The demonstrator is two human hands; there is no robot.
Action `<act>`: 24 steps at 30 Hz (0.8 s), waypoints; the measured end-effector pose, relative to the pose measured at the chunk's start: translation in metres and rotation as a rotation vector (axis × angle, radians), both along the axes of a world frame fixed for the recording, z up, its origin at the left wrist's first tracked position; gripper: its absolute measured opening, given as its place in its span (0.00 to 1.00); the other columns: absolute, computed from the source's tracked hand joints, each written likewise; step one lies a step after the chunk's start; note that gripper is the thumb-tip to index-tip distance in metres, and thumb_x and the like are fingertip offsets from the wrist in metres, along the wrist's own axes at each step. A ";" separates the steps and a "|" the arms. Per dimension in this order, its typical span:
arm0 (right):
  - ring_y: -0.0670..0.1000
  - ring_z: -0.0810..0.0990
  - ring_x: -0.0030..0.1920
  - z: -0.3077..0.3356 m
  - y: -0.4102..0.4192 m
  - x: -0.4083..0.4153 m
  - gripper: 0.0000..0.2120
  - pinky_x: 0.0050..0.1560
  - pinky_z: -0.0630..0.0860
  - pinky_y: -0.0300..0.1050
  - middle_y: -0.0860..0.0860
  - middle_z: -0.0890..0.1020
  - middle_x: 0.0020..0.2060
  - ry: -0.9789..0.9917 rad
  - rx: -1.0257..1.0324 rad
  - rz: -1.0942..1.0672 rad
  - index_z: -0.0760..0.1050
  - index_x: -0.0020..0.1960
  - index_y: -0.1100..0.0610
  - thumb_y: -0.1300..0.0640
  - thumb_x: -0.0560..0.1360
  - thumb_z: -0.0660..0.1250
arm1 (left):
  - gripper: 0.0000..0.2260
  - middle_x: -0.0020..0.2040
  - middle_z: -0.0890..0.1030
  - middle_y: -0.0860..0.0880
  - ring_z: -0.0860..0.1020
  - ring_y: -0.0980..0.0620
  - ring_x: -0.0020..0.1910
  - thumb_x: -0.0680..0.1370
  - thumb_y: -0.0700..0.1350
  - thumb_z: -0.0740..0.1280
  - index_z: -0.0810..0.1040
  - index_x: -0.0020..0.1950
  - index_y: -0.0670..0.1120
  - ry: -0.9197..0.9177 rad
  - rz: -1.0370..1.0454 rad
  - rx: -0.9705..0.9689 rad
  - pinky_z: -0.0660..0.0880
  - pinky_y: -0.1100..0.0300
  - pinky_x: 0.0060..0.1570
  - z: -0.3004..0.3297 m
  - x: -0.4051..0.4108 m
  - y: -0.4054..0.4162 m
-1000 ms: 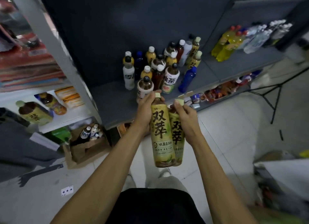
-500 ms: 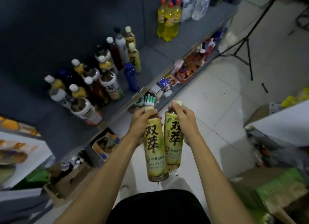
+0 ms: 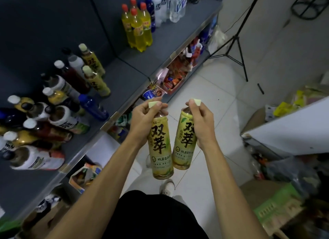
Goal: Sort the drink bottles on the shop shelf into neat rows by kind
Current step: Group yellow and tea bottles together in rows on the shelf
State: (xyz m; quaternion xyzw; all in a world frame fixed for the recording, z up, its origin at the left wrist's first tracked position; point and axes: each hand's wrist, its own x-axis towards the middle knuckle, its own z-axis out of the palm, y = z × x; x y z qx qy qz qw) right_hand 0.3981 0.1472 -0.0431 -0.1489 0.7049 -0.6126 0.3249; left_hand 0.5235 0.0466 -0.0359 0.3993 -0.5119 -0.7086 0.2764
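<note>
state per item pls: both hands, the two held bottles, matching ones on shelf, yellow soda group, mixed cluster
left hand: grips a tea bottle by the neck
right hand: grips the other by the neck
left tea bottle: capped, hanging over the floor
right tea bottle: capped, hanging, apart from the left one
two matching tea bottles: standing on the shelf
yellow soda bottles: grouped, red caps on
mixed bottles: unsorted cluster

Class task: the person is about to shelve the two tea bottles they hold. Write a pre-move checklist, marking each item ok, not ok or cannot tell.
1. Left hand grip on left tea bottle, at the neck: ok.
2. Right hand grip on right tea bottle: ok.
3. Both carry the same label: ok.
4. Matching tea bottles on the shelf to join: ok.
5. Bare shelf beside them: ok.
6. Caps tight: cannot tell.
</note>
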 end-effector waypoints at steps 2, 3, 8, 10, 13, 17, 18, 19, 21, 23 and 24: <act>0.51 0.81 0.40 -0.003 -0.020 -0.024 0.12 0.42 0.78 0.48 0.56 0.82 0.42 0.069 -0.001 0.052 0.77 0.47 0.56 0.47 0.78 0.65 | 0.13 0.47 0.84 0.42 0.82 0.50 0.41 0.78 0.43 0.67 0.77 0.60 0.40 -0.012 -0.044 -0.024 0.80 0.58 0.41 -0.006 -0.029 -0.020; 0.51 0.81 0.40 -0.005 -0.029 -0.037 0.11 0.42 0.78 0.49 0.57 0.82 0.42 0.099 0.004 0.073 0.76 0.46 0.54 0.47 0.78 0.65 | 0.13 0.47 0.84 0.43 0.82 0.51 0.41 0.77 0.43 0.68 0.77 0.60 0.40 -0.016 -0.055 -0.025 0.79 0.59 0.40 -0.010 -0.045 -0.030; 0.48 0.78 0.38 -0.010 -0.071 -0.105 0.11 0.41 0.75 0.47 0.51 0.80 0.36 0.142 0.089 0.011 0.73 0.38 0.47 0.46 0.78 0.65 | 0.12 0.46 0.84 0.43 0.82 0.50 0.41 0.76 0.43 0.69 0.78 0.59 0.42 -0.031 -0.013 0.031 0.79 0.57 0.42 -0.028 -0.117 -0.085; 0.49 0.78 0.37 -0.007 -0.084 -0.134 0.12 0.41 0.74 0.49 0.55 0.80 0.36 0.156 0.095 -0.015 0.72 0.37 0.48 0.47 0.78 0.65 | 0.13 0.46 0.84 0.43 0.82 0.49 0.41 0.76 0.43 0.69 0.78 0.59 0.42 0.001 -0.035 0.063 0.79 0.56 0.42 -0.030 -0.145 -0.107; 0.50 0.78 0.37 -0.010 -0.104 -0.169 0.12 0.40 0.73 0.49 0.54 0.78 0.35 0.147 0.110 -0.009 0.72 0.37 0.49 0.48 0.78 0.66 | 0.11 0.44 0.84 0.44 0.81 0.51 0.39 0.76 0.42 0.69 0.78 0.58 0.41 0.000 -0.048 0.084 0.79 0.58 0.40 -0.031 -0.181 -0.131; 0.53 0.79 0.39 -0.016 -0.134 -0.217 0.16 0.43 0.76 0.50 0.63 0.80 0.42 0.102 0.082 -0.018 0.74 0.44 0.60 0.47 0.77 0.66 | 0.08 0.42 0.84 0.47 0.81 0.53 0.38 0.77 0.42 0.68 0.78 0.56 0.45 0.027 -0.092 0.043 0.78 0.60 0.38 -0.026 -0.233 -0.168; 0.53 0.79 0.40 -0.020 -0.142 -0.228 0.17 0.43 0.76 0.50 0.63 0.81 0.42 0.086 0.074 -0.013 0.74 0.46 0.62 0.46 0.77 0.66 | 0.08 0.42 0.84 0.48 0.81 0.53 0.37 0.77 0.41 0.68 0.78 0.56 0.45 0.029 -0.089 0.036 0.78 0.60 0.38 -0.025 -0.243 -0.175; 0.53 0.80 0.40 -0.025 -0.150 -0.239 0.18 0.43 0.77 0.51 0.62 0.81 0.42 0.067 0.067 -0.010 0.74 0.47 0.63 0.46 0.77 0.66 | 0.08 0.41 0.84 0.48 0.80 0.52 0.37 0.77 0.41 0.68 0.78 0.56 0.44 0.031 -0.081 0.029 0.78 0.60 0.38 -0.025 -0.253 -0.182; 0.51 0.80 0.39 -0.034 -0.171 -0.262 0.18 0.42 0.77 0.50 0.58 0.81 0.39 0.052 0.064 0.012 0.75 0.48 0.64 0.47 0.77 0.65 | 0.08 0.41 0.84 0.48 0.80 0.51 0.37 0.78 0.41 0.67 0.78 0.56 0.43 -0.001 -0.054 0.004 0.78 0.59 0.38 -0.026 -0.273 -0.195; 0.50 0.80 0.41 -0.042 -0.199 -0.285 0.12 0.43 0.77 0.50 0.53 0.82 0.39 0.034 0.034 0.071 0.77 0.48 0.60 0.50 0.79 0.65 | 0.08 0.41 0.84 0.47 0.80 0.51 0.37 0.78 0.40 0.67 0.78 0.56 0.41 -0.055 -0.018 -0.028 0.78 0.60 0.37 -0.028 -0.290 -0.212; 0.50 0.81 0.42 -0.045 -0.214 -0.296 0.10 0.45 0.77 0.49 0.53 0.82 0.40 0.013 0.009 0.112 0.78 0.48 0.57 0.51 0.79 0.65 | 0.08 0.41 0.84 0.47 0.80 0.51 0.37 0.78 0.40 0.67 0.78 0.56 0.40 -0.087 0.004 -0.049 0.78 0.60 0.37 -0.028 -0.296 -0.219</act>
